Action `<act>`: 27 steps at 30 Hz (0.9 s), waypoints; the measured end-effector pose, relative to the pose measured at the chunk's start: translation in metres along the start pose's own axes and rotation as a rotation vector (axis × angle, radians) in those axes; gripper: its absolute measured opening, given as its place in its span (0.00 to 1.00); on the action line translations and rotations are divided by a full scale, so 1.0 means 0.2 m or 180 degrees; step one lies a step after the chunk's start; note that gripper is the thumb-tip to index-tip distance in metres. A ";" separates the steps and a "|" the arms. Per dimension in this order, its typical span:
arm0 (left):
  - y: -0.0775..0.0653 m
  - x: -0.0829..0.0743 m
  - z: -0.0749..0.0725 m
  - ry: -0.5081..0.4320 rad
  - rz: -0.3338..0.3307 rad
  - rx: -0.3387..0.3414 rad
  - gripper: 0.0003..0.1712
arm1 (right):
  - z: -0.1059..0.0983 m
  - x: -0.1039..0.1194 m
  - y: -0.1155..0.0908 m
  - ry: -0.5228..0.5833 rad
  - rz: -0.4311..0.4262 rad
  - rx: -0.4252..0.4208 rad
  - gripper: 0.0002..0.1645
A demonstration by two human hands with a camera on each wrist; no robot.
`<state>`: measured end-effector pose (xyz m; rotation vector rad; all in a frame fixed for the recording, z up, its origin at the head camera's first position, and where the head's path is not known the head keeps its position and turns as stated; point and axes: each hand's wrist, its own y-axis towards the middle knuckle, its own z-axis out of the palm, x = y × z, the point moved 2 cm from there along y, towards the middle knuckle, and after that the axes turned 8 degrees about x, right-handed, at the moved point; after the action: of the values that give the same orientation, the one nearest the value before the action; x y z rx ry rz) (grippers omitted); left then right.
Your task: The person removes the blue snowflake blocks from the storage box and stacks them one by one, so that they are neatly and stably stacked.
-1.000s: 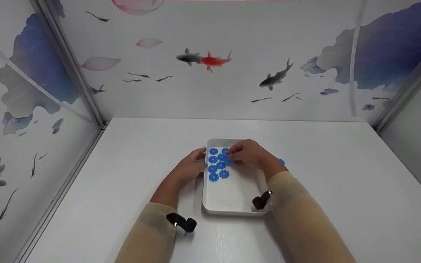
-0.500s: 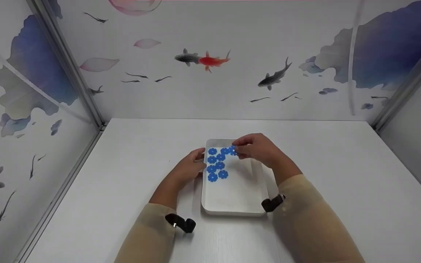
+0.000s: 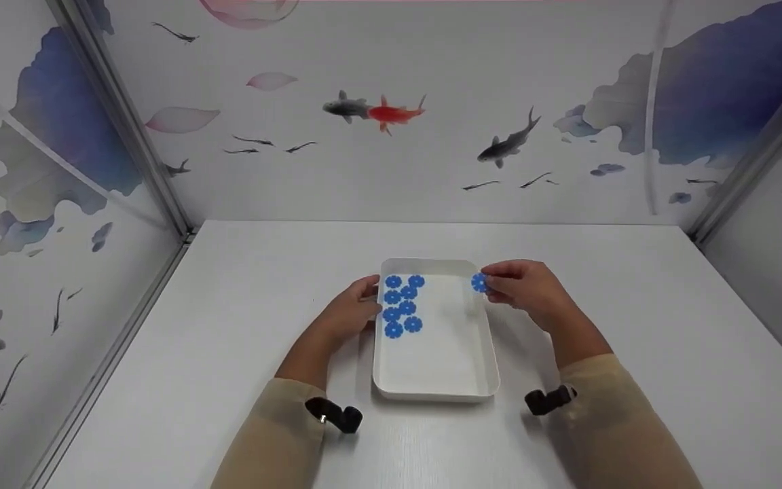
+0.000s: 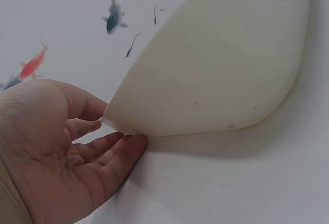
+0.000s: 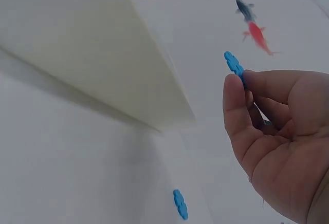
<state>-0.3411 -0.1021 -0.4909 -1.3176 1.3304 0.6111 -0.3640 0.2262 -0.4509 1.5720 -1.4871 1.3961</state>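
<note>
A blue flower-shaped plastic disc (image 3: 479,282) is pinched between the thumb and fingertips of my right hand (image 3: 527,288), over the right rim of the white tray (image 3: 435,396). In the right wrist view the same disc (image 5: 234,64) appears edge-on, raised beside the tray wall. My left hand (image 3: 345,314) holds the tray's left side; the left wrist view has its thumb at the rim and its fingers (image 4: 123,157) at the lower edge. Several matching blue discs (image 3: 393,314) lie in two columns along the tray's left inside.
Another blue disc (image 5: 180,204) lies on the white table right of the tray, hidden behind my right hand in the head view. White panels (image 3: 262,183) with painted fish and leaves enclose the table at the back and both sides.
My right hand has moved right, from the tray's left discs to beyond its right rim, carrying one disc out of the group. My left hand stays at the tray's side.
</note>
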 end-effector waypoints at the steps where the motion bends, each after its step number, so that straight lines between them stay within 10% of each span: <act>1: 0.00 0.00 0.00 -0.0002 0.0003 0.0002 0.39 | -0.02 -0.02 -0.01 0.0002 0.0027 -0.0040 0.21; 27: 0.02 0.01 0.00 0.0027 -0.0114 -0.0026 0.38 | -0.28 -0.34 -0.01 -0.0156 0.0507 -0.0343 0.24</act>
<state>-0.3445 -0.1021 -0.4943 -1.3491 1.3098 0.5876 -0.3692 0.3011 -0.4956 1.4581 -1.7198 1.3472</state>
